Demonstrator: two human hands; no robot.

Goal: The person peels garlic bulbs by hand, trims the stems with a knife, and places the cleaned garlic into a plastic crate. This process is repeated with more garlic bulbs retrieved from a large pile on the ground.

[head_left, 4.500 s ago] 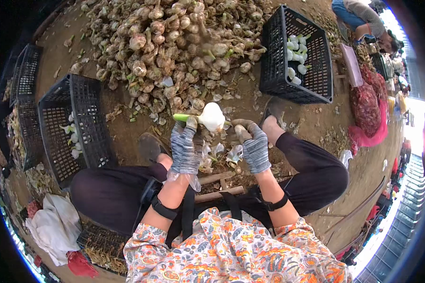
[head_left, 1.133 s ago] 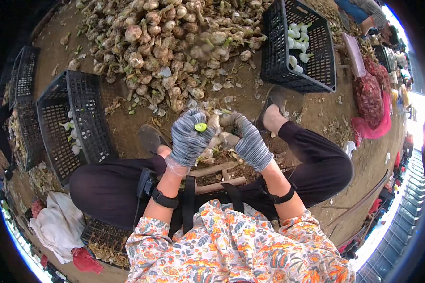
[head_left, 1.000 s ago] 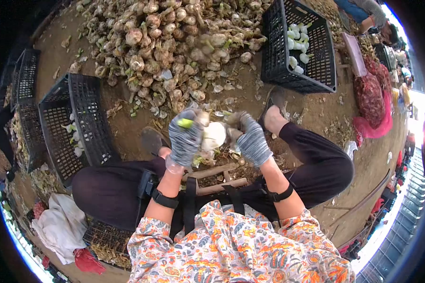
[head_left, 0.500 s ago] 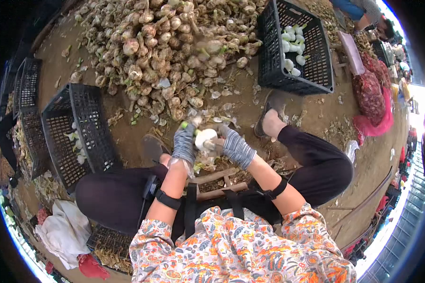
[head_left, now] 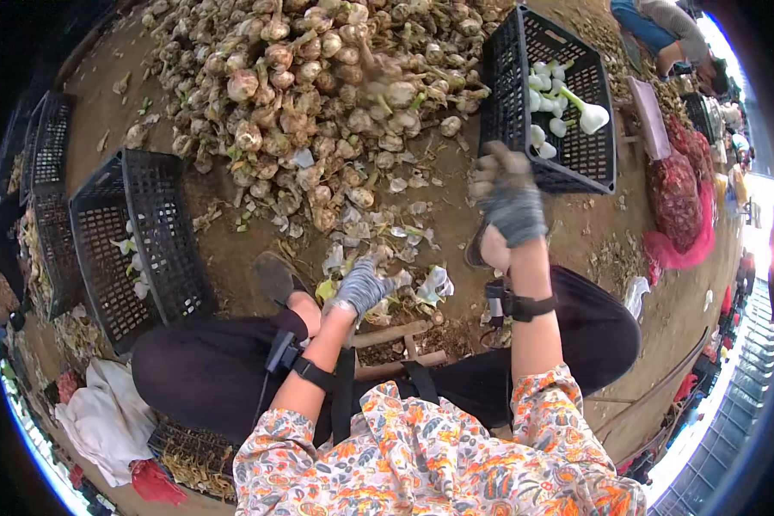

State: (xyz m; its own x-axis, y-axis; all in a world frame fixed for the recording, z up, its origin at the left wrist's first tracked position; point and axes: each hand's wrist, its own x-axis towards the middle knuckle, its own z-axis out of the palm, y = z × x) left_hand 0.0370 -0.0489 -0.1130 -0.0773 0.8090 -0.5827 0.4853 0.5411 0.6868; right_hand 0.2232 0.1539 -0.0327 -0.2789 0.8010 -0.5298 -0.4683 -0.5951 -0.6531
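My right hand (head_left: 512,202), in a grey glove with brownish fingertips, is stretched out beside the near edge of a black plastic crate (head_left: 568,176). It is blurred, but its fingers look apart with nothing in them. A white peeled garlic bulb (head_left: 592,118) with a long stem shows over that crate, apart from the hand, above several other peeled bulbs (head_left: 542,103). My left hand (head_left: 364,285), also gloved, is low over scattered garlic skins (head_left: 434,284) between my feet. Its fingers and thumb are spread, with no bulb seen in them.
A big heap of unpeeled garlic (head_left: 310,95) lies ahead. Another black crate (head_left: 138,241) with a few peeled bulbs stands at the left. Red net sacks (head_left: 679,189) lie at the right, and another person (head_left: 662,30) bends at the far right.
My right hand has moved up and right to the crate and let go of the peeled garlic bulb that was between both hands. My left hand has dropped slightly toward the skins.
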